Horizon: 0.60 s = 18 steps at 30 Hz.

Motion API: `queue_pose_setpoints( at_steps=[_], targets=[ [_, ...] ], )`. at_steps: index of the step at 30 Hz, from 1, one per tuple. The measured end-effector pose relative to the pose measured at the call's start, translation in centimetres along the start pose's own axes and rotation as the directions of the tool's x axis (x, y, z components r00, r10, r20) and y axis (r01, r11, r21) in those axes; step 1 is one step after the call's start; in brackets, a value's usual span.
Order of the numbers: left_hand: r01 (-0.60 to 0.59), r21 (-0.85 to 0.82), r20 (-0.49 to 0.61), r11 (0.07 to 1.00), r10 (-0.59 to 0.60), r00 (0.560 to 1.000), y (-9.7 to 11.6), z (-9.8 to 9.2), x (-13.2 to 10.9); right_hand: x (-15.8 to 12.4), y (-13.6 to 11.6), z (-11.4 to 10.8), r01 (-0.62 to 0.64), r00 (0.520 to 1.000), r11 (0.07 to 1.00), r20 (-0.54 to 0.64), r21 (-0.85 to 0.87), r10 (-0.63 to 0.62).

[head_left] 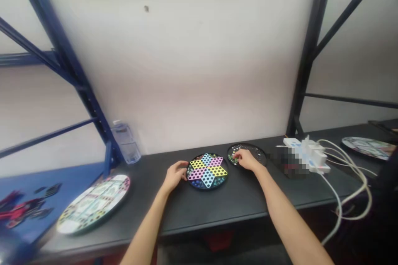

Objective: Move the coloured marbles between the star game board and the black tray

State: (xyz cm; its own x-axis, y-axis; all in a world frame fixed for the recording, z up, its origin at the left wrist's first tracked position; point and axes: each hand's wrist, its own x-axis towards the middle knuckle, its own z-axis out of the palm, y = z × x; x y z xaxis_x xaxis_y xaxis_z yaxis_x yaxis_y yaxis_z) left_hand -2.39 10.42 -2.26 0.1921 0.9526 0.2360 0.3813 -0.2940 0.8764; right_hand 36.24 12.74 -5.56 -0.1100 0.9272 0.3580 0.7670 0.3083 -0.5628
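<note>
right hand (244, 159) is bunched over marbles (231, 157) at the near edge of the round black tray (257, 153); any pinch cannot be confirmed. left hand (175, 176) is loosely spread, just beside the star board (207, 170).

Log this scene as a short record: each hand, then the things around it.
left hand: the left hand at the rim of a Chinese checkers board, fingers curved
right hand: the right hand on a round black tray, by green marbles
rest: water bottle, printed round board, white power strip, dark bench
</note>
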Motion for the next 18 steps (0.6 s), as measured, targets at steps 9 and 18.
queue_pose_setpoints(
  at_steps=[9, 18],
  targets=[
    [-0.014, 0.136, -0.176, 0.991, 0.038, 0.984, -0.7, 0.0, 0.3, 0.3, -0.2, -0.3, -0.086, 0.888, 0.876, -0.363, 0.474, 0.283],
    [-0.023, 0.194, -0.173, 0.981, 0.058, 0.983, -0.7, 0.0, 0.4, 1.6, -1.8, 0.4, -0.122, 0.851, 0.546, -0.196, 0.829, 0.488]
  ],
)
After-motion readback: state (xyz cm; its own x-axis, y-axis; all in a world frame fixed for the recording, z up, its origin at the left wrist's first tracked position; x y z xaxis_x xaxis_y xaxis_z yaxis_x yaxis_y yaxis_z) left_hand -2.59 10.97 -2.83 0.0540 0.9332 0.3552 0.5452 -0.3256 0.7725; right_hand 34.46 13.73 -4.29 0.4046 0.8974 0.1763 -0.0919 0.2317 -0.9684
